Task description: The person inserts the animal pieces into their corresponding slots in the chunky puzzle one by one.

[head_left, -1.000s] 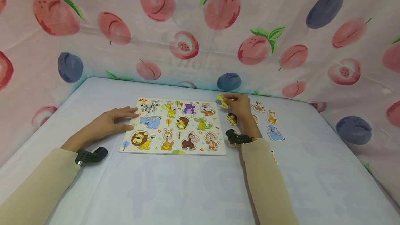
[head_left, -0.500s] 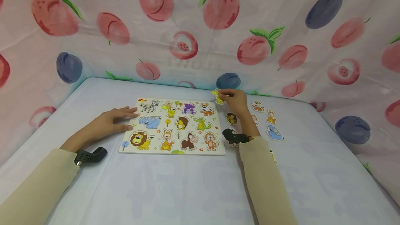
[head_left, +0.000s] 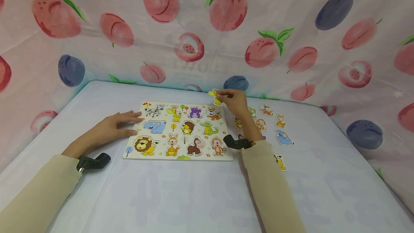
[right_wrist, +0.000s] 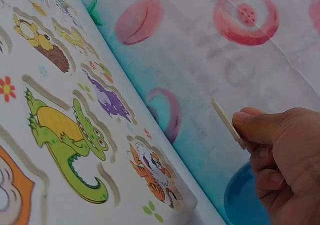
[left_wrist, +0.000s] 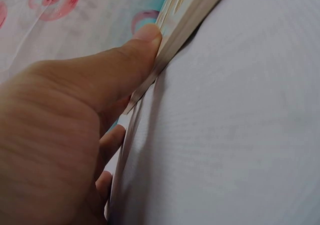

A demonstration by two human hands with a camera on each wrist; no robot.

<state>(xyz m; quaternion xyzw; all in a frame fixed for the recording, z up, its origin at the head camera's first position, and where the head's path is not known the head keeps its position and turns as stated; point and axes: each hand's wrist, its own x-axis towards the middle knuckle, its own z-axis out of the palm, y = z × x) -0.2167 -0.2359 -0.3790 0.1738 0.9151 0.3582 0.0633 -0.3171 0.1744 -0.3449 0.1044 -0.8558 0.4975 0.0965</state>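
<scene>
My right hand (head_left: 235, 100) pinches a yellow giraffe puzzle piece (head_left: 215, 97) between thumb and fingers, held up behind the back right corner of the puzzle board (head_left: 168, 156). In the right wrist view the giraffe piece (right_wrist: 227, 122) is seen edge-on, off the board. The board has animal-shaped recesses, each with a matching printed picture; the giraffe recess (head_left: 175, 113) is in the back row. On the board's left edge rests my left hand (head_left: 113, 127), fingers nearly straight. Its thumb (left_wrist: 135, 60) lies on the board's rim in the left wrist view.
Loose animal pieces lie right of the board, among them a tiger (head_left: 266, 110), a kangaroo (head_left: 281, 121), an elephant (head_left: 284, 137), a monkey (head_left: 260, 124) and a lion (head_left: 280, 162). My right forearm partly covers others. A fruit-print curtain (head_left: 200, 17) stands behind the white table (head_left: 181, 197).
My right hand has lifted the giraffe piece and carried it left, toward the board's back edge. Loose pieces under the forearm have come into view. The left hand stays put.
</scene>
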